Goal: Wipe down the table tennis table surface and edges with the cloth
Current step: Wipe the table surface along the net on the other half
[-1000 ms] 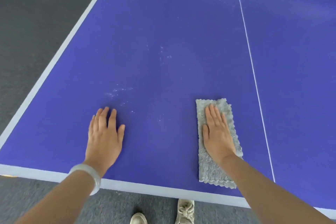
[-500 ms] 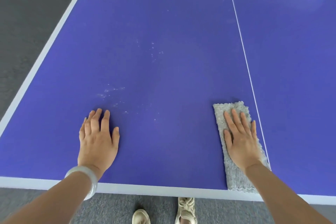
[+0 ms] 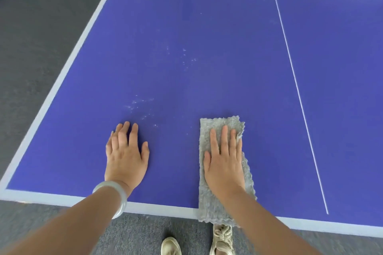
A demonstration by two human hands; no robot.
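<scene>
So the blue table tennis table (image 3: 207,27) fills most of the view, and I'm using its near white edge (image 3: 161,210) as the reference for everything. The grey fluffy cloth (image 3: 219,128) lies folded into a long strip running straight away from that edge, with its near end draped across the white band and poking just past it. The right hand (image 3: 224,163) is flat on top of the cloth a little way in from the edge, fingers straight and held close together, palm pressing down, not gripping anything. The left hand (image 3: 126,157) sits about as far in from the edge, further along toward the left corner, flat on bare blue with the fingers slightly fanned and the thumb out to the side. There's a pale bracelet (image 3: 118,192) on that wrist, right above the edge. Farther in from the edge, beyond the left fingertips, you can see white specks (image 3: 141,103) on the surface, and more farther up. The thin white centre line (image 3: 298,93) runs away from the edge, on the far side of the cloth from the left hand. On my side of the edge are two light shoes (image 3: 171,246) on grey carpet (image 3: 41,47).
</scene>
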